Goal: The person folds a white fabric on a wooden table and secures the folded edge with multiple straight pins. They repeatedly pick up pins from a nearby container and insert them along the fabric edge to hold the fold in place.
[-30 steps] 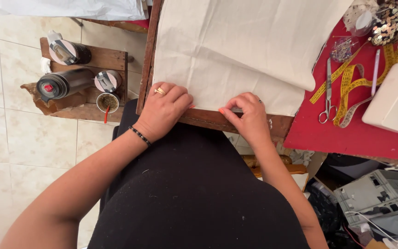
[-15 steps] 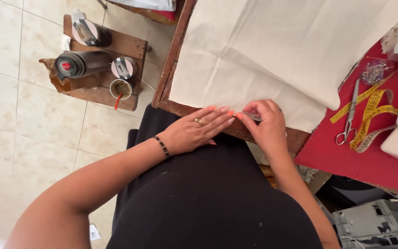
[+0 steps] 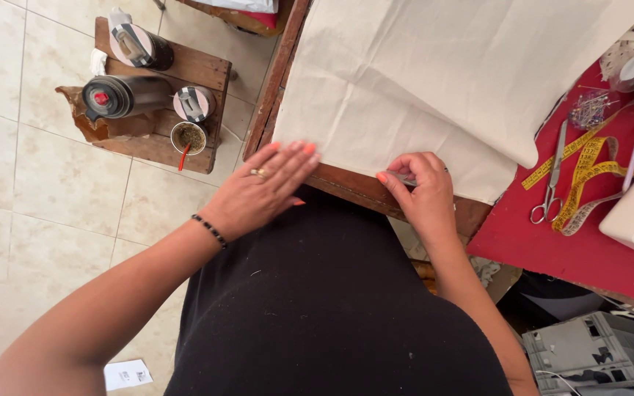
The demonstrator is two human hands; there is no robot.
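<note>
Clearly the cream cloth is light, thin and floppy, lying over the wooden table edge w/ creases showing, so it looks apt to slide or pucker unless pinned flat near the hem. Left hand lies spread, fingers flat on the near edge of the cloth; right hand is curled, pinching a small grey thing, prob. chalk or a marker, can't tell, at the same hem.

left hand: flat, palm down, fingers together and extended | right hand: curled, fingertips pinched | both forearms angled inward, wrists near each other
</note>
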